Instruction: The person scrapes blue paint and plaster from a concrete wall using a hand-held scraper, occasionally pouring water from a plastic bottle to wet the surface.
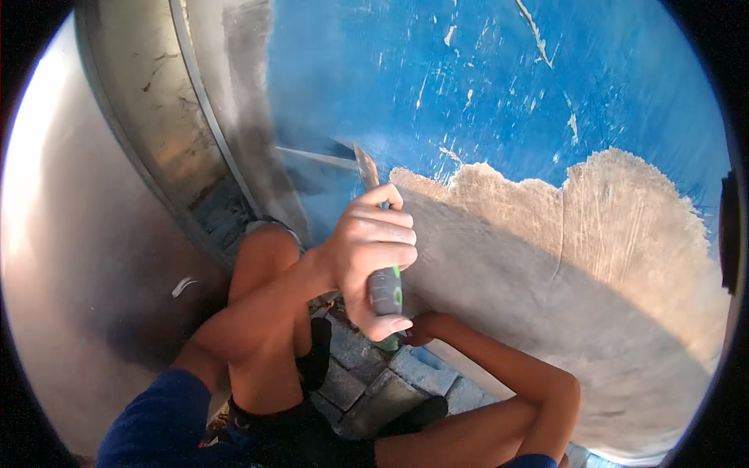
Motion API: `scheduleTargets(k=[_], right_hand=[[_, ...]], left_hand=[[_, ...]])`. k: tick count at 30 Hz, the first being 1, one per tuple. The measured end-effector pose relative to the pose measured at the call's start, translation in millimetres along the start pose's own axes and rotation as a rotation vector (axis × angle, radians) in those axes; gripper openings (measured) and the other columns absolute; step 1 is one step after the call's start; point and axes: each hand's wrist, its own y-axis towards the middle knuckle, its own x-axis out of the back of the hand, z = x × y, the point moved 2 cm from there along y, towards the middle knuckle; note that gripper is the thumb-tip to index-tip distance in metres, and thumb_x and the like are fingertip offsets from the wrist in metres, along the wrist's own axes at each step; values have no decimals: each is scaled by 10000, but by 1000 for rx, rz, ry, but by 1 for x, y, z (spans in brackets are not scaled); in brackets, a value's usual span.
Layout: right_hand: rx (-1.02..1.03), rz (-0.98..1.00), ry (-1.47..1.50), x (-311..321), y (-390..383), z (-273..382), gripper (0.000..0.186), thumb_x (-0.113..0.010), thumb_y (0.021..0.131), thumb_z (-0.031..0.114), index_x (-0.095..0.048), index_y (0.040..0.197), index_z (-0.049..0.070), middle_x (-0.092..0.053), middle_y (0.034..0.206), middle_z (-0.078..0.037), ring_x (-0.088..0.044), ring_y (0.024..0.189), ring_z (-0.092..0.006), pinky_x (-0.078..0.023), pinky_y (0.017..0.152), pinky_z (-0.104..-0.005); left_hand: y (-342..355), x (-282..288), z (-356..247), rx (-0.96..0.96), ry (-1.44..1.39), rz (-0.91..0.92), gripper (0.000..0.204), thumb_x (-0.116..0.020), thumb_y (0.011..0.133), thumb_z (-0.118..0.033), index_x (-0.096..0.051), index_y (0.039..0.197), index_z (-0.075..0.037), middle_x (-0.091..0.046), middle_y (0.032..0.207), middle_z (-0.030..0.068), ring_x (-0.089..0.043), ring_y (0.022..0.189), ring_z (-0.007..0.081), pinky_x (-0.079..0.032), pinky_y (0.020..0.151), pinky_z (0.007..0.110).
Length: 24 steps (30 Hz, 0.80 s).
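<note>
My left hand is wrapped round the grey and green handle of a scraper. The scraper's blade points up and away, close to the lower edge of the blue paint on the surface ahead. Below that edge the surface is bare and greyish beige, with a ragged border between the two. My right hand is lower, just behind my left thumb, and looks curled closed. Its fingertips are mostly hidden, and a small green thing shows beside it; I cannot tell whether it is held.
A smooth, curved pale surface rises close on my left, with a metal strip beyond it. My bent knees fill the narrow gap between the surfaces. Grey paving blocks lie underfoot. A dark object stands at the far right edge.
</note>
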Motion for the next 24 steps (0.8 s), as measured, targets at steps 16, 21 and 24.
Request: scheduleTargets(k=[16,21,24], right_hand=[[-6,75,-35,4,-6,1,662,-407,924,578,-701,814,-5,-686,849,-196,-645,852,-362,-481,813,-483],[-43,97,-27,7,-9,3,636,-416,923,582,-710,826,27,-684,897,-196,-631,894,-364,-469,817,-472],[-59,119,-23,5,-11,1,631,-425,919,592,-716,898,33,-678,979,-201,-618,973,-366,-464,860,-464]], left_hand=[[-4,20,7,175,-164,-532,552,-524,937,-490,-415,610,-58,-416,521,4,-400,436,147,-402,459,324],[-5,19,5,227,-172,-520,534,-518,944,-469,-425,630,-48,-416,524,14,-400,444,153,-402,470,328],[-1,26,3,57,-291,-502,450,-536,969,-330,-429,644,-39,-430,535,32,-413,449,166,-401,471,331]])
